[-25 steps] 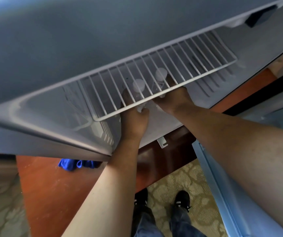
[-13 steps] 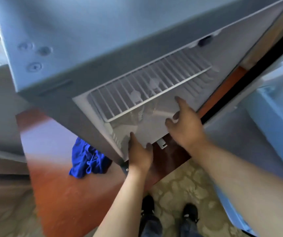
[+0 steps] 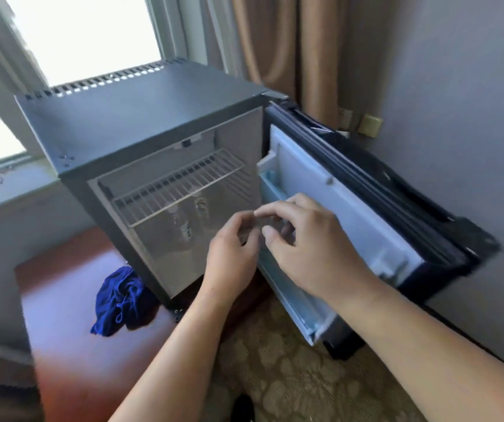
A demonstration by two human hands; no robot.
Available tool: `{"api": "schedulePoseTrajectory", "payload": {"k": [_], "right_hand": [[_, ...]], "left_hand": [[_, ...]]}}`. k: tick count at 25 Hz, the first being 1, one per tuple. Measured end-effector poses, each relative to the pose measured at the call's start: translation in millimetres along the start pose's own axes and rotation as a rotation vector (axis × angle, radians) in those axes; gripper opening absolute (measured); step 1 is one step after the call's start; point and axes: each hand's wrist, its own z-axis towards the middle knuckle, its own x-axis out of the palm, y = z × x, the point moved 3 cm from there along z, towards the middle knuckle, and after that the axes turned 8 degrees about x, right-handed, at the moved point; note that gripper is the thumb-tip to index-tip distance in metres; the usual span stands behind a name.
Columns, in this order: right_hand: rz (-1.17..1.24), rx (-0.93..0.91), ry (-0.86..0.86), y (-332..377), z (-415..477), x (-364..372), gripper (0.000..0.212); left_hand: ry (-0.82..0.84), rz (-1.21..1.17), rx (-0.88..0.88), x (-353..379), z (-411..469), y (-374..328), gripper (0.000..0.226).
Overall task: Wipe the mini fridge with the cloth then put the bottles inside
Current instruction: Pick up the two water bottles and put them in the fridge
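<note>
Clear bottles [image 3: 185, 222] stand upright inside the mini fridge [image 3: 141, 117], beyond your left hand [image 3: 232, 263] and right hand [image 3: 311, 254] (both empty, loosely curled); open door [image 3: 351, 208] lies rightward, nearest your right hand

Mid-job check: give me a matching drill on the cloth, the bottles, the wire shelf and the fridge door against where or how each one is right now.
Things:
1. blue cloth
2. bottles
3. wire shelf
4. fridge door

Places or states:
A. swung open to the right
B. crumpled on the wooden top, at the left side of the fridge
C. standing inside the fridge, under the shelf
D. spanning the upper part of the fridge interior

Pairs: 1-B; 2-C; 3-D; 4-A
</note>
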Motion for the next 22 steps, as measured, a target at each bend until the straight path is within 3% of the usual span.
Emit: {"api": "schedulePoseTrajectory", "payload": {"k": [2, 5, 8, 11, 15, 22], "right_hand": [[-0.051, -0.082, -0.055, 11.0, -39.1, -52.9, 0.025], [-0.174, -0.144, -0.268, 6.5, -76.0, -129.9, 0.021], [-0.232, 0.051, -0.332, -26.4, -83.0, -182.2, 0.015], [-0.193, 0.19, -0.209, -51.3, -87.3, -180.9, 0.013], [-0.112, 0.303, -0.25, -52.8, -82.4, -173.1, 0.017], [-0.086, 0.227, -0.104, 16.7, -68.5, -121.6, 0.031]], "left_hand": [[0.008, 0.003, 0.089, 12.0, -16.1, -44.6, 0.024], [0.004, -0.007, 0.175, 26.1, -33.7, -94.6, 0.032], [0.051, 0.019, 0.333, 31.0, -43.4, -149.5, 0.035], [0.198, 0.164, 0.425, 35.4, -49.8, -188.3, 0.035], [0.431, 0.308, 0.332, 43.5, -50.4, -180.4, 0.04], [0.261, 0.308, 0.329, -26.7, -41.4, -149.7, 0.036]]}}
